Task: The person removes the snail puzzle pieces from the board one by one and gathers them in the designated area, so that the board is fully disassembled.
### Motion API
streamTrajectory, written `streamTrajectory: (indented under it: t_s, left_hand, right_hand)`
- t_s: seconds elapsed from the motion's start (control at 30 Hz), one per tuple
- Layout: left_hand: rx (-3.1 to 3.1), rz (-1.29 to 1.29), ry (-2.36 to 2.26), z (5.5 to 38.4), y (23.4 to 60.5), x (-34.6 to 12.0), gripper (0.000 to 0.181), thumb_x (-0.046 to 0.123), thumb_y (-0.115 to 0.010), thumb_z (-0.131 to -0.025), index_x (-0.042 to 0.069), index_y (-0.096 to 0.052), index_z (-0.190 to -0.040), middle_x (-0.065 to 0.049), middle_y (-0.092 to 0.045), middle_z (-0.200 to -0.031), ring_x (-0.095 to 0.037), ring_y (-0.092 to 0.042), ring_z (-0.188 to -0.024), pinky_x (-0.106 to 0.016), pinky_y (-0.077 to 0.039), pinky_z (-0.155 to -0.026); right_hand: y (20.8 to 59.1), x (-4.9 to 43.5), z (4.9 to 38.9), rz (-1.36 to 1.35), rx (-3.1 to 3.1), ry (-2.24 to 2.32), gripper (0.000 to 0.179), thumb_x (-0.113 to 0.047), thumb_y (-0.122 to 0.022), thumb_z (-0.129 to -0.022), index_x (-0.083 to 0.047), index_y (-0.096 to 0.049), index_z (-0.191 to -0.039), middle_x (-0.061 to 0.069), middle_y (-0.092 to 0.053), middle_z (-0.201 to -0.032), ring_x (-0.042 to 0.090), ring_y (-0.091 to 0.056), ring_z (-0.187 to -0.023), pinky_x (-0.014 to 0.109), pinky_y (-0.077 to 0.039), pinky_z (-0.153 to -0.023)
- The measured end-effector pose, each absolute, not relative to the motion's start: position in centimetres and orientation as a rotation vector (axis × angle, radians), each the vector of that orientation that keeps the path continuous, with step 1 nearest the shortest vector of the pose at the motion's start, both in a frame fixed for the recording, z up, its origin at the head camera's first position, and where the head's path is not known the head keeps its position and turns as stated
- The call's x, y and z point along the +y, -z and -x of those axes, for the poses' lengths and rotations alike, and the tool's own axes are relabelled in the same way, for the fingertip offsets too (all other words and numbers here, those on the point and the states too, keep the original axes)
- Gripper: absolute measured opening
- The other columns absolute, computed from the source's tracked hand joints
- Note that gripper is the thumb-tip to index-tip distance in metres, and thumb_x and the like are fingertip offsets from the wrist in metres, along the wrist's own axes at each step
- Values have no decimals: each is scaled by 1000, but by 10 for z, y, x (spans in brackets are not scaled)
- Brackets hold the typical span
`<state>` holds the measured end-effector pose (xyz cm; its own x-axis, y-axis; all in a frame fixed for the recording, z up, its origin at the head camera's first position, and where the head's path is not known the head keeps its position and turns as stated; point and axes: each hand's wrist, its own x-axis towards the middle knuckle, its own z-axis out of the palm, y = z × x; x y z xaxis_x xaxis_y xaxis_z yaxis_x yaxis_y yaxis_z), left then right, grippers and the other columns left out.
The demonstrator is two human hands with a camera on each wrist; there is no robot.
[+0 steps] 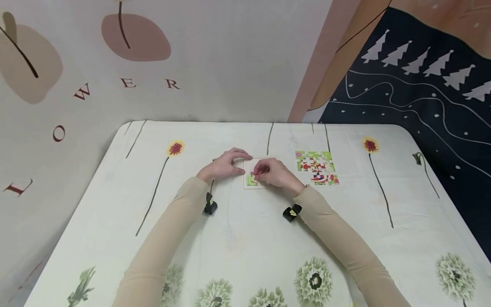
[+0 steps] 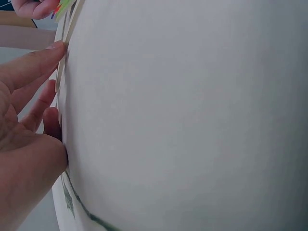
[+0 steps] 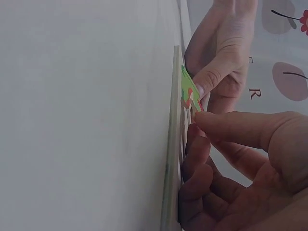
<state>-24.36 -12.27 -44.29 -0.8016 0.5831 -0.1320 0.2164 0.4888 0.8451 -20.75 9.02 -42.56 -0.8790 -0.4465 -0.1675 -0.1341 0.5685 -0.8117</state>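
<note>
A square puzzle board with a pale frame lies flat on the cloth-covered table. In its lower left part sits a green puzzle piece. My right hand pinches a small puzzle piece between thumb and forefinger over the board; the fingers cover most of that piece. At the board's left and top edges, my left hand touches the frame with fingertips and thumb, its fingers loosely bent. In the left wrist view, the left fingers rest along the board's edge.
Right of the board lie several joined puzzle pieces, with another joined group just below. Black wrist cameras hang under both wrists. The white cloth is printed with flowers, and a patterned wall rises behind the table.
</note>
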Motion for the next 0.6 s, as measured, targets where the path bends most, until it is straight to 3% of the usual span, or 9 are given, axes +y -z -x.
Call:
streamTrajectory:
  t_s: [0.33, 0.6]
  left_hand:
    - [2343, -708, -1235, 245, 445, -122, 48, -1, -66, -86, 2, -57, -133, -15, -40, -142, -29, -33, -134, -48, -28, -108]
    - [2346, -717, -1234, 242, 442, -122, 48, -1, -65, -86, 1, -56, -133, -16, -41, -141, -29, -33, -134, -48, -28, -108]
  right_hand:
    - [429, 94, 210, 428, 2317, 1346, 6, -2, -67, -87, 0, -66, -93, 7, -64, -85, 16, -52, -67, 25, -41, -57]
    - [427, 101, 210, 404, 2322, 1369, 6, -2, -67, -87, -2, -67, -93, 6, -68, -88, 16, -60, -78, 26, -45, -66]
